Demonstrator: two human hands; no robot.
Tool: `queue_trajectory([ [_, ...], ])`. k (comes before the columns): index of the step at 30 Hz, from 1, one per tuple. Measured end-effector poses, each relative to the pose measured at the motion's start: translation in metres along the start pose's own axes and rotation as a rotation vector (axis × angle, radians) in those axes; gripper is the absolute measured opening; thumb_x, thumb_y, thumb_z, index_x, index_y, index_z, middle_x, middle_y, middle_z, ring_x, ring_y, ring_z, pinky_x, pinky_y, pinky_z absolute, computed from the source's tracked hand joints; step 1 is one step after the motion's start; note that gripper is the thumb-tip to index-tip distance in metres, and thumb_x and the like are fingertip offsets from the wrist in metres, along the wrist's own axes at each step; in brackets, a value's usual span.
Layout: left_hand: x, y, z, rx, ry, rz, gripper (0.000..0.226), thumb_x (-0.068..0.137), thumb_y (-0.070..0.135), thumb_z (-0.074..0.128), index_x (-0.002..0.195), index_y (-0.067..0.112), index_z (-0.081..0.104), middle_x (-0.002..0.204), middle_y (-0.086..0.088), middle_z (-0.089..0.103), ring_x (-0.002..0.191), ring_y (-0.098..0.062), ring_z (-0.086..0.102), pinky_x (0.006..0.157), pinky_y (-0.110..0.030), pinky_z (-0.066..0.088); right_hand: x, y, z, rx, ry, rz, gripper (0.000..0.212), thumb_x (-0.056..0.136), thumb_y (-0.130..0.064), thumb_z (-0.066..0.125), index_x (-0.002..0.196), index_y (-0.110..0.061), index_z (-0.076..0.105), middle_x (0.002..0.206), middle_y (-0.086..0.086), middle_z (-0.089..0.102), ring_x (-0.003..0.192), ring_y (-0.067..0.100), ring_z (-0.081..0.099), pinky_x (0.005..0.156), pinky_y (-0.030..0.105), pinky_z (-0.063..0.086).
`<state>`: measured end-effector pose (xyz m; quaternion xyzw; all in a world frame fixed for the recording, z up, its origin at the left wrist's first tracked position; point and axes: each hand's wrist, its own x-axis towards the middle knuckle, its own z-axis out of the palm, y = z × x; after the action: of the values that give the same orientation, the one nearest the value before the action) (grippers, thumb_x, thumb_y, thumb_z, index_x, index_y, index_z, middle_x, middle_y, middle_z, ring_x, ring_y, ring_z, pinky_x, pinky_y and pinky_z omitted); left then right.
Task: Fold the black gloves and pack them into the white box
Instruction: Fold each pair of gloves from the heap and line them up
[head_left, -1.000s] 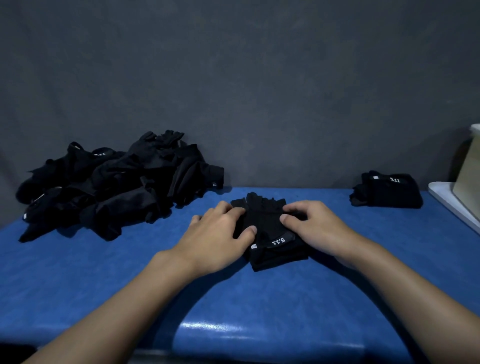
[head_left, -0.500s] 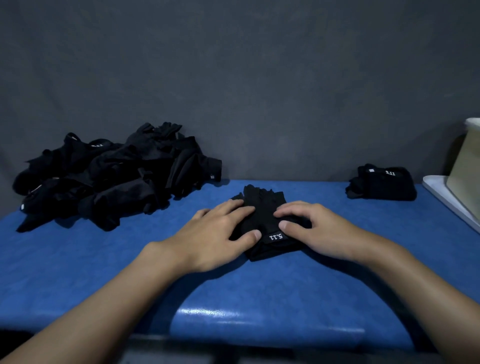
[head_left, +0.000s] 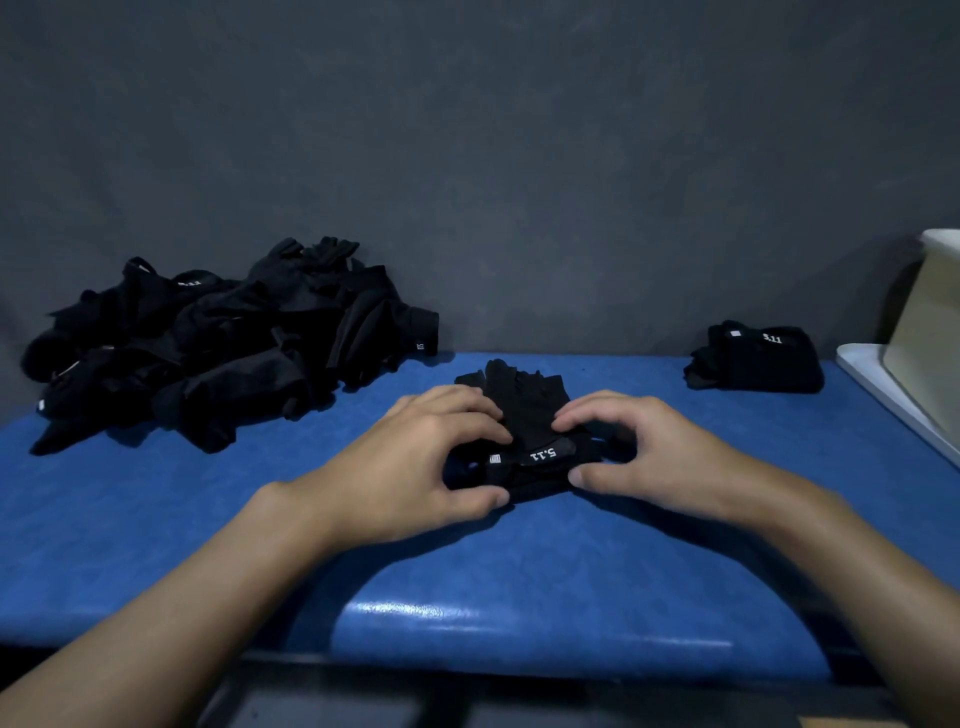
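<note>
1. Your left hand (head_left: 410, 467) sits on the left side of the black glove pair (head_left: 527, 415), in the middle of the blue table (head_left: 467, 582). Its fingers curl over the top of the fabric and its thumb closes in at the near edge, so it pinches the cuff end.
2. Your right hand (head_left: 649, 457) mirrors it on the right side. Its fingers arch down onto the fabric and its thumb tip presses the near edge, gripping the same pair.
3. The pair lies flat on the table between your hands. Its short finger ends point away from you, and the cuff with the white "5.11" mark is nearest you, reading upside down.
4. A loose pile of black gloves (head_left: 223, 343) lies at the far left of the table, against the grey wall (head_left: 519, 156).
5. A folded bundle (head_left: 758, 361) rests at the far right, well apart from your hands and near the white box (head_left: 930, 332).
6. The box is cut off by the right edge of the view, and you cannot see inside it. It stands on a white flat piece (head_left: 867, 374); you cannot tell whether that is a lid or a tray.
</note>
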<state>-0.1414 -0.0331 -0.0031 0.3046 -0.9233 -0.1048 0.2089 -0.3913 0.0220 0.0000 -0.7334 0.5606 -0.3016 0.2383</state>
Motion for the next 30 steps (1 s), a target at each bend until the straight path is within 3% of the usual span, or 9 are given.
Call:
queue_trajectory([
  [4,0.0,-0.001,-0.001,-0.029,0.077,0.053,0.042,0.078,0.059,0.06,0.102,0.026,0.072,0.119,0.015,0.057,0.122,-0.004,0.049,0.103,-0.039,0.044,-0.001,-0.003,0.0,0.018,0.076,0.007,0.024,0.079,-0.016,0.079,0.093,-0.032,0.069,0.112,-0.016,0.065,0.107,-0.004,0.058,0.092,0.012,0.04],
  [10,-0.004,0.002,-0.002,-0.021,0.083,0.082,0.038,0.081,0.057,0.061,0.1,0.026,0.073,0.116,0.017,0.058,0.117,-0.003,0.051,0.101,-0.033,0.044,-0.003,-0.006,-0.002,0.039,0.107,-0.024,0.018,0.078,-0.014,0.079,0.085,-0.028,0.07,0.108,-0.013,0.068,0.104,-0.003,0.06,0.085,0.011,0.042],
  [13,-0.004,0.006,-0.003,-0.114,0.087,0.024,0.039,0.085,0.056,0.053,0.103,0.026,0.072,0.116,0.017,0.058,0.117,-0.002,0.051,0.101,-0.025,0.04,-0.005,-0.005,-0.004,0.019,0.004,0.015,0.019,0.074,-0.024,0.084,0.086,-0.028,0.07,0.109,-0.014,0.067,0.105,-0.002,0.06,0.093,0.015,0.042],
  [15,0.001,0.005,-0.003,-0.13,0.139,-0.012,0.043,0.089,0.054,0.048,0.113,0.024,0.067,0.116,0.016,0.059,0.116,-0.004,0.053,0.101,-0.029,0.042,-0.005,-0.006,-0.004,0.027,0.002,0.012,0.02,0.074,-0.032,0.084,0.087,-0.027,0.069,0.109,-0.013,0.067,0.104,-0.003,0.06,0.09,0.01,0.041],
  [17,0.005,0.002,-0.003,-0.117,0.142,-0.102,0.052,0.088,0.06,0.041,0.123,0.027,0.06,0.12,0.018,0.056,0.116,-0.003,0.053,0.102,-0.035,0.042,-0.002,-0.006,-0.003,0.031,0.095,-0.014,0.02,0.079,-0.038,0.079,0.092,-0.028,0.068,0.109,-0.013,0.067,0.104,-0.004,0.06,0.088,0.009,0.041],
  [20,0.008,-0.002,0.0,-0.049,0.061,-0.19,0.067,0.084,0.069,0.035,0.136,0.03,0.05,0.132,0.02,0.051,0.121,-0.003,0.05,0.106,-0.039,0.04,0.005,-0.005,0.001,0.052,0.168,-0.011,0.026,0.089,-0.035,0.068,0.114,-0.029,0.066,0.118,-0.017,0.065,0.111,-0.005,0.058,0.097,0.019,0.043],
  [25,0.009,-0.002,0.006,0.082,-0.132,-0.228,0.069,0.093,0.064,0.044,0.152,0.032,0.029,0.156,0.015,0.034,0.139,-0.009,0.037,0.117,-0.037,0.028,0.009,0.005,0.008,-0.097,0.02,0.054,0.043,0.092,-0.041,0.062,0.134,-0.034,0.054,0.134,-0.018,0.056,0.124,-0.003,0.05,0.11,0.028,0.039],
  [30,0.011,-0.009,0.006,0.121,-0.244,-0.276,0.083,0.088,0.073,0.039,0.157,0.034,0.013,0.163,0.016,0.017,0.146,-0.005,0.022,0.122,-0.032,0.012,0.008,0.006,0.005,-0.32,-0.096,0.082,0.056,0.091,-0.052,0.054,0.143,-0.038,0.041,0.148,-0.019,0.04,0.138,0.004,0.03,0.117,0.033,0.025],
])
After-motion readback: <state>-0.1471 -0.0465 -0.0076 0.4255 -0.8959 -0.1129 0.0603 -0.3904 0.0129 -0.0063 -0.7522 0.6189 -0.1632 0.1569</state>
